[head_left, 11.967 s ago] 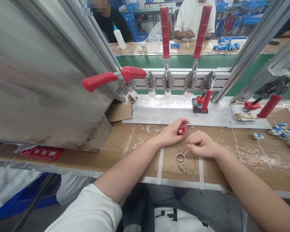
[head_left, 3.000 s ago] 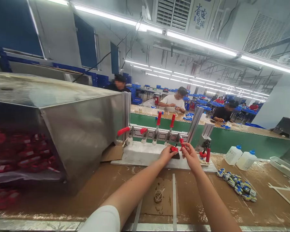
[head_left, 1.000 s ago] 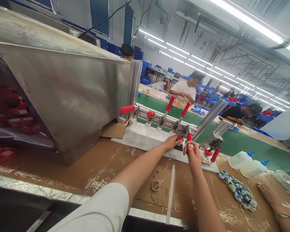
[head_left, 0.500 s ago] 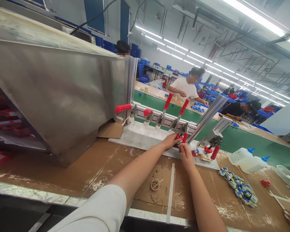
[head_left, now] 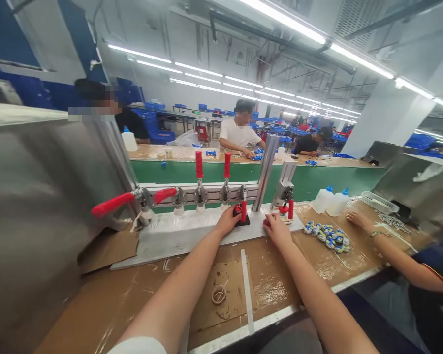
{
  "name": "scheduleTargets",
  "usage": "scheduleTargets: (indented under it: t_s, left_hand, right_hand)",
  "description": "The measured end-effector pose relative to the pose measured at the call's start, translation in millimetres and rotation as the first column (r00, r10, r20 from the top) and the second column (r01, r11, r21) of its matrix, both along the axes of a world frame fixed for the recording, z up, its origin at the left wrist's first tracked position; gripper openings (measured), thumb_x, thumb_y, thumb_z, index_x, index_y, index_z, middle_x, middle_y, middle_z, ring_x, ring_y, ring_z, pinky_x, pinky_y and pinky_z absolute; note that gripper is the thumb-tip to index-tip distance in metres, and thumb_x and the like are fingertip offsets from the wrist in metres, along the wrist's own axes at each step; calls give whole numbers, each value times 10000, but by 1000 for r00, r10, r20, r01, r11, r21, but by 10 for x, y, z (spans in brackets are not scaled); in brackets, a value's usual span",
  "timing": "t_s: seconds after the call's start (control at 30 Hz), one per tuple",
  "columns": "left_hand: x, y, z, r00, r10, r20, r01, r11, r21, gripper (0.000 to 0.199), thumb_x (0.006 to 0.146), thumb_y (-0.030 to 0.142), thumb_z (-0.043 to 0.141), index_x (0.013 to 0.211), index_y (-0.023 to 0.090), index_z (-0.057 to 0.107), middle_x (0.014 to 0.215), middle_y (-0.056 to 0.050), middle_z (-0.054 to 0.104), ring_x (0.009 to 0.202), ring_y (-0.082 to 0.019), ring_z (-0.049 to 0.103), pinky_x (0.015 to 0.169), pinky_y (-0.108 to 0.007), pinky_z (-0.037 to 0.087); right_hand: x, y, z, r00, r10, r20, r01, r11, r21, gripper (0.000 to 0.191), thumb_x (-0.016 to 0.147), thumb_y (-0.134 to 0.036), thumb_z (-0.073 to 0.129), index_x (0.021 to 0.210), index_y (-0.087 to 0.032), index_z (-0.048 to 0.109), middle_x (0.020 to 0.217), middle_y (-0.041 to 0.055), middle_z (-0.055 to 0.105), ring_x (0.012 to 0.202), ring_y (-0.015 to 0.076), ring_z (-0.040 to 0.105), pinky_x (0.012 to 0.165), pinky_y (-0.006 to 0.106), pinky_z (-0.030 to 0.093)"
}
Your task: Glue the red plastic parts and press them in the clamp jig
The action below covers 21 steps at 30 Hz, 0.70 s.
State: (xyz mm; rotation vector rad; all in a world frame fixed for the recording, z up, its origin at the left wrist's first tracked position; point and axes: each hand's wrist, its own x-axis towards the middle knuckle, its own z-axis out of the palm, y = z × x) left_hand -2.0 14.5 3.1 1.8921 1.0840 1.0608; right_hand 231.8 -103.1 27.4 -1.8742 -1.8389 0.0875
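My left hand is at the right end of a row of toggle clamps, its fingertips closed at a small red part on a black block. Above that block the clamp's red handle points down. To the right, my right hand lies low over the white base plate. Its fingers are curled round a small red piece, mostly hidden by them. Just beyond stands a separate toggle clamp with its red handle down.
Small blue-and-white parts lie piled at the right, before two white bottles. A co-worker's hand reaches in beside them. A tape ring lies on cardboard in front. A metal housing blocks the left.
My right hand has let go of the red clamp handle and moved right to the small red piece. My left hand stays at the clamp. The view has swung right and levelled.
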Motion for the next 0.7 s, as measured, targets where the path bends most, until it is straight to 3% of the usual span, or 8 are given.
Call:
scheduleTargets:
  t_s: [0.1, 0.2, 0.3, 0.37, 0.43, 0.57, 0.7]
  left_hand:
    - [-17, -6, 13, 1000, 2, -11, -2, 1000, -1, 554, 877, 397, 607, 1383, 179, 564, 1263, -95, 719, 1181, -278, 663, 1069, -406, 487]
    - [-33, -8, 12, 1000, -4, -14, 4, 1000, 5, 550, 882, 389, 584, 1387, 173, 557, 1240, -87, 732, 1154, -265, 681, 1048, -396, 505]
    - [-38, 5, 2, 1000, -11, -16, 11, 1000, 2, 532, 890, 424, 586, 1373, 201, 576, 1223, -62, 742, 1139, -253, 692, 1039, -381, 512]
    - [-40, 12, 6, 1000, -8, -23, 7, 1000, -3, 524, 894, 445, 588, 1366, 219, 589, 1230, -53, 742, 1146, -251, 690, 1045, -377, 508]
    - [-43, 10, 26, 999, 4, -34, -4, 1000, -10, 534, 889, 443, 592, 1373, 218, 586, 1243, -61, 738, 1162, -259, 685, 1057, -386, 503]
    - [-25, -28, 83, 998, 30, -56, -32, 999, -25, 583, 900, 401, 569, 1437, 179, 529, 1255, -100, 739, 1192, -268, 682, 1097, -420, 484]
    - [-45, -209, 95, 991, 107, -75, -110, 994, -26, 640, 876, 378, 607, 1472, 169, 504, 1459, -148, 617, 1383, -298, 560, 1179, -463, 412]
  right_hand:
    - [158, -187, -40, 998, 58, -38, -57, 998, 10, 345, 892, -254, 707, 1236, -264, 681, 1230, 87, 633, 935, 228, 665, 792, 305, 473]
    - [487, -447, -147, 964, 146, -224, -100, 974, 203, 208, 927, -378, 675, 1079, -245, 726, 1111, 68, 666, 963, 236, 650, 871, 345, 492]
    - [991, -522, -182, 873, 36, -486, 173, 910, 377, 334, 828, -515, 745, 963, -210, 754, 948, 78, 673, 891, 262, 625, 867, 413, 506]
    - [1282, -404, -112, 745, -21, -667, 354, 859, 369, 440, 693, -543, 819, 930, -179, 749, 905, 92, 680, 872, 275, 626, 848, 440, 520]
    - [1424, -201, -10, 656, -3, -755, 414, 837, 356, 508, 643, -545, 814, 967, -164, 726, 929, 111, 698, 890, 281, 650, 832, 443, 537]
    - [1159, 133, 45, 582, 98, -807, 439, 798, 413, 473, 700, -510, 720, 1034, -179, 667, 1010, 119, 713, 931, 259, 685, 852, 422, 552]
    - [620, 108, -214, 533, 154, -832, 524, 712, 468, 356, 822, -475, 564, 1033, -192, 607, 973, 92, 691, 870, 230, 667, 753, 371, 558]
